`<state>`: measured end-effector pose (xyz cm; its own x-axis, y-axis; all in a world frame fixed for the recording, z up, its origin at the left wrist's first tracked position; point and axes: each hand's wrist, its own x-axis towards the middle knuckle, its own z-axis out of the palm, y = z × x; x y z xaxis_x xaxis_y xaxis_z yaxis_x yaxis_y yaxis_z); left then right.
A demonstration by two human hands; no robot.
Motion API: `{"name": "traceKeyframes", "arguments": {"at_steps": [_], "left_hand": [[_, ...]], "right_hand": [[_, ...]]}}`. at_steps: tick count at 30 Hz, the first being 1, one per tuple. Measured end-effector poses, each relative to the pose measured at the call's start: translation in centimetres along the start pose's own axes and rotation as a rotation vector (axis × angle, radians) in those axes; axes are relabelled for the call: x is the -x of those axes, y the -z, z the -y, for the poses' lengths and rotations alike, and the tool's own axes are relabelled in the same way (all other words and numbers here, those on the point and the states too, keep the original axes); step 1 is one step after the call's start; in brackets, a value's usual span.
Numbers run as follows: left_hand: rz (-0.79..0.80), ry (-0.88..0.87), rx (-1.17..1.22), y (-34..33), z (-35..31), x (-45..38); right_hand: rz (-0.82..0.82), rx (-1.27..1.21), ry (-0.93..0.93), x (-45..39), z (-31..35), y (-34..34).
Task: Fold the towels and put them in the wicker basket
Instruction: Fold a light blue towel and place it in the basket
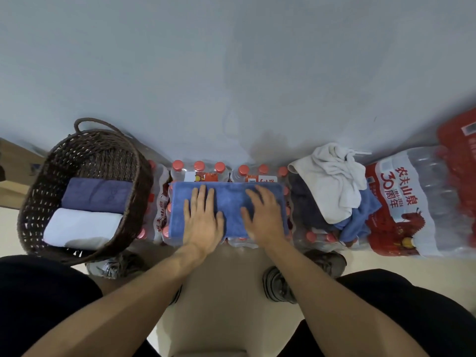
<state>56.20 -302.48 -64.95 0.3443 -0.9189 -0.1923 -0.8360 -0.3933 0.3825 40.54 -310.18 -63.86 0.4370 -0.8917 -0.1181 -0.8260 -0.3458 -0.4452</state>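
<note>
Wicker basket (85, 191) on the left already holds two folded towels, purple and white. Beside it, the blue towel (228, 210) lies folded on shrink-wrapped bottles (201, 168), with left hand (202, 220) and right hand (264, 215) pressing flat, fingers straight, grasping nothing. Smooth outward to sharpen the creases before lifting; the unfolded pile (332, 191) waits at right.

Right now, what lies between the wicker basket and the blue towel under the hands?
In the head view, only shrink-wrapped, red-capped water bottles show between the wicker basket and the blue towel; no towel lies there.
</note>
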Motion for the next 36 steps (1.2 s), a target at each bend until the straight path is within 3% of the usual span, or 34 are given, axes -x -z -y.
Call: {"name": "traceKeyframes", "arguments": {"at_steps": [2,6,9,11,16,20,24,27,31,36], "left_hand": [[0.066,-0.032,-0.142,-1.4,2.1,1.1],[0.083,-0.120,-0.233,-1.0,4.8,1.1],[0.112,-0.090,-0.258,-0.7,4.4,1.2],[0.140,-0.063,-0.261,-0.4,4.0,1.1],[0.154,-0.014,-0.206,0.7,1.4,0.2],[0.243,-0.073,-0.172,0.3,1.3,1.0],[0.298,-0.073,-0.141,0.7,1.7,0.7],[0.310,-0.071,-0.135,0.8,1.6,0.5],[0.293,-0.072,-0.137,0.8,1.5,0.7],[0.277,-0.082,-0.128,0.5,1.3,1.0]], "right_hand": [[0.174,0.150,0.063,1.6,-1.2,-1.6],[0.181,0.312,-0.096,2.2,-3.4,-1.6],[0.225,0.318,-0.172,1.9,-3.2,-0.7],[0.236,0.239,-0.198,1.7,-2.5,-0.1],[-0.064,-0.016,-0.554,0.9,-1.2,1.9],[0.025,-0.318,-0.805,-0.4,-2.3,2.7],[0.185,-0.391,-0.815,-0.7,-3.2,2.7],[0.167,-0.490,-0.801,-1.4,-3.8,3.1],[0.201,-0.798,-0.834,-2.1,-4.6,4.1],[0.017,-0.752,-0.676,-1.6,-5.2,4.7]]}}
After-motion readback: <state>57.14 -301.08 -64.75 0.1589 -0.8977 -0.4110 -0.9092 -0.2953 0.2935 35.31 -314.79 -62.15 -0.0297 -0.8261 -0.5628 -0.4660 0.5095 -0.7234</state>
